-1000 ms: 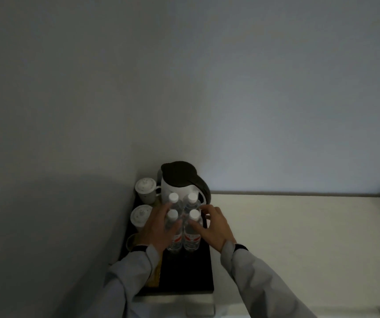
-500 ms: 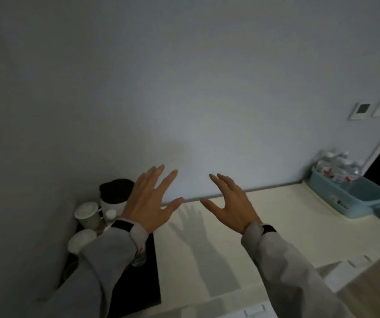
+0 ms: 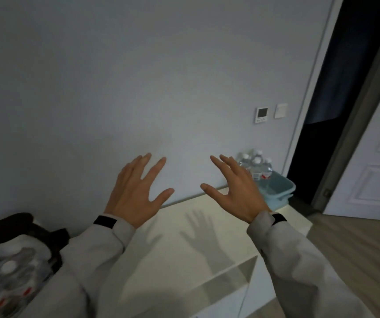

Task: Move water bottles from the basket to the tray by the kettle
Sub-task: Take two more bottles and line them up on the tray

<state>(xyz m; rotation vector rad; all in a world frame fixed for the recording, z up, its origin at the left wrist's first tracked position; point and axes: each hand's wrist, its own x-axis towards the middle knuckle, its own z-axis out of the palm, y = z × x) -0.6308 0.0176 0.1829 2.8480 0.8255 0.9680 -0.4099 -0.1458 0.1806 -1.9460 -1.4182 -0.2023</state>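
Hands are empty now, both spread wide in the air over the counter point(image 3: 207, 226). A second ago my left hand point(image 3: 136, 193) and right hand point(image 3: 234, 191) were cupped around bottles on the tray by the kettle point(image 3: 12, 228); now they have let go and my view has swung right. Bottles point(image 3: 5, 271) already delivered sit blurred at the lower left, just beside the kettle. More bottles point(image 3: 256, 166) stand upright in the blue basket point(image 3: 278, 187) at the far end of the counter, just past my right fingertips in this view. I read this as one drop finished and the next fetch starting: I need to travel right and reach into the basket.
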